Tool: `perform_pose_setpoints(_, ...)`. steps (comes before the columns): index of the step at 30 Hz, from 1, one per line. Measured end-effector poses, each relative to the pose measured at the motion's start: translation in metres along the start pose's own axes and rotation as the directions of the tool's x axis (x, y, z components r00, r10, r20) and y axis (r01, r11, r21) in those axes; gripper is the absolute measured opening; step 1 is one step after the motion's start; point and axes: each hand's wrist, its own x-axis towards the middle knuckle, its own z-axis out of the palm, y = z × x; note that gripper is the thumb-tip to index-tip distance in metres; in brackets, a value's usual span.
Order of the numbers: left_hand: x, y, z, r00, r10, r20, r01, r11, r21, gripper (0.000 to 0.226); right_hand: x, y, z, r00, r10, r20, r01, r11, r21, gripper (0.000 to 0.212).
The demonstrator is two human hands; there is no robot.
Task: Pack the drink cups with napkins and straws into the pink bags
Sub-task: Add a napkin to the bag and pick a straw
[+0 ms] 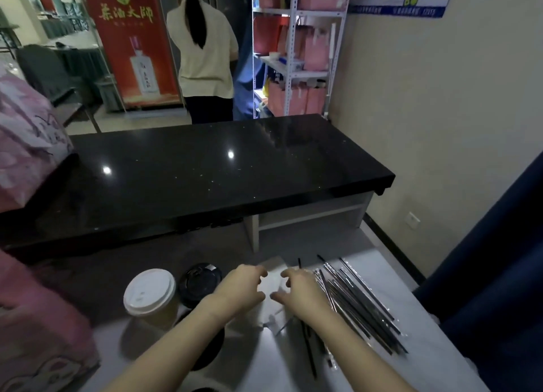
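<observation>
A stack of white napkins (pixel 273 277) lies on the white table between my hands. My left hand (pixel 241 289) and my right hand (pixel 299 289) hover over it with fingers loosely curled, tips at the napkins; whether either pinches a sheet is unclear. A paper cup with a white lid (pixel 150 294) stands to the left, a cup with a black lid (pixel 199 283) behind it, and another black-lidded cup (pixel 211 347) sits partly hidden under my left forearm. Wrapped black straws (pixel 358 300) lie in a pile to the right. Pink bags (pixel 38 333) stand at the left edge.
A black counter (pixel 205 171) runs across behind the table, with another pink bag (pixel 26 139) at its left end. A person (pixel 205 54) stands beyond it beside a metal shelf (pixel 293 54) of pink bags. A dark blue curtain (pixel 499 274) hangs at right.
</observation>
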Motion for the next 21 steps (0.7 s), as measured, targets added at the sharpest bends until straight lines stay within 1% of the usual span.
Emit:
perform_pose_setpoints(6,0.028,-0.008,0.013,0.999,-0.028,0.035,0.025,0.996,0.082,0.044,0.027,0.004,0.021,0.999,0.006,-0.039,-0.014,0.981,-0.195,0.06)
perform_pose_setpoints(8,0.036,-0.012,0.013,0.999,-0.028,0.046,0.023,0.994,0.106,0.045,0.031,0.003,0.027,0.998,0.0,-0.055,-0.01,0.983,-0.185,0.056)
perform_pose_setpoints(10,0.042,-0.015,0.013,0.998,-0.02,0.052,0.014,0.994,0.111,0.051,0.033,0.002,0.032,0.997,-0.009,-0.079,-0.002,0.99,-0.14,0.046)
perform_pose_setpoints(13,0.051,-0.016,0.013,0.998,-0.006,0.064,-0.001,0.993,0.117,0.053,0.032,0.002,0.037,0.993,-0.047,-0.111,0.04,0.998,-0.057,0.025)
perform_pose_setpoints(15,0.056,-0.016,0.011,0.997,-0.001,0.08,-0.012,0.988,0.155,0.052,0.032,0.004,0.037,0.991,-0.083,-0.109,0.086,0.996,0.019,0.016)
perform_pose_setpoints(18,0.061,-0.017,0.002,0.996,0.081,0.042,-0.088,0.969,0.231,0.034,0.033,0.006,0.03,0.99,-0.073,-0.123,0.101,0.965,0.243,0.01)
perform_pose_setpoints(21,0.054,-0.017,-0.013,0.989,0.15,-0.015,-0.145,0.973,0.178,0.027,0.024,0.007,0.012,0.994,-0.029,-0.11,0.074,0.9,0.43,0.017)
